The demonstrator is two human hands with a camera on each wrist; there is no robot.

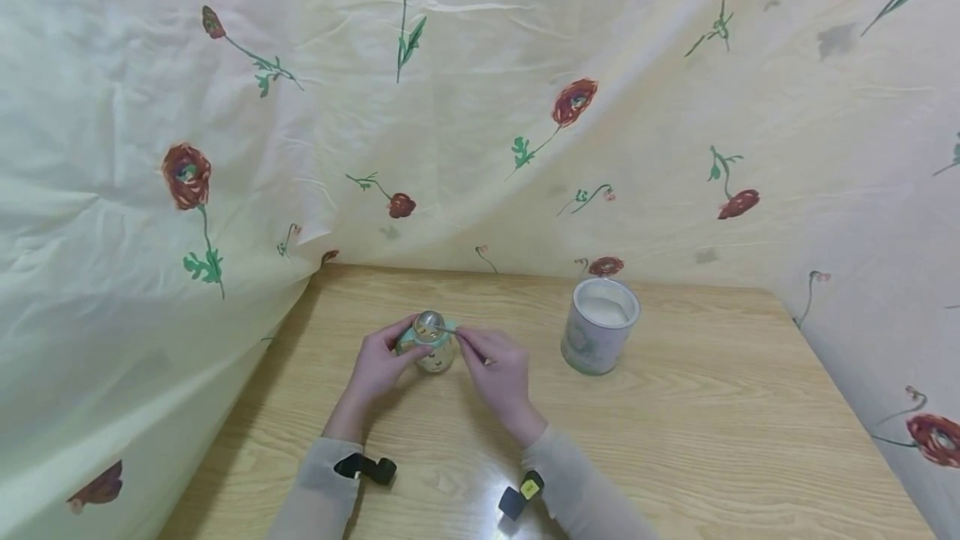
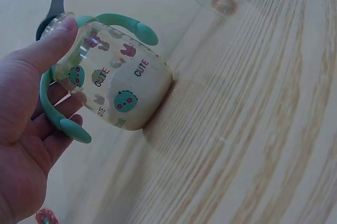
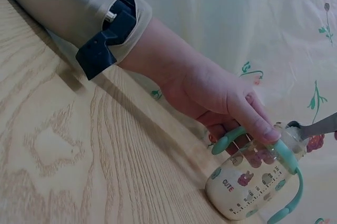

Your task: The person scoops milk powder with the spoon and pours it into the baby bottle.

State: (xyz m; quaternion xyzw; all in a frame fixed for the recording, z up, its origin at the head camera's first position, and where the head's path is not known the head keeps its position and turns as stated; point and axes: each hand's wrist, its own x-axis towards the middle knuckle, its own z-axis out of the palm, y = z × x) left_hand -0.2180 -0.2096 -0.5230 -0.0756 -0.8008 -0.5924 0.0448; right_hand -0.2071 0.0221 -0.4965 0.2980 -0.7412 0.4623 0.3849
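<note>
My left hand grips a clear baby bottle around its neck, the thumb at the rim. The bottle has two mint-green side handles, printed cartoon faces and the word "CUTE", and something pale shows in its lower part. It stands upright on the table. A spoon lies across the bottle's open mouth, its bowl right at the rim. Pinching the spoon's handle, my right hand is just right of the bottle. In the right wrist view the left hand and the dark spoon appear.
A round tin with white powder inside stands open, to the right of both hands. The wooden table meets a hanging flowered cloth at its back and sides. A black strapped device sits on each wrist.
</note>
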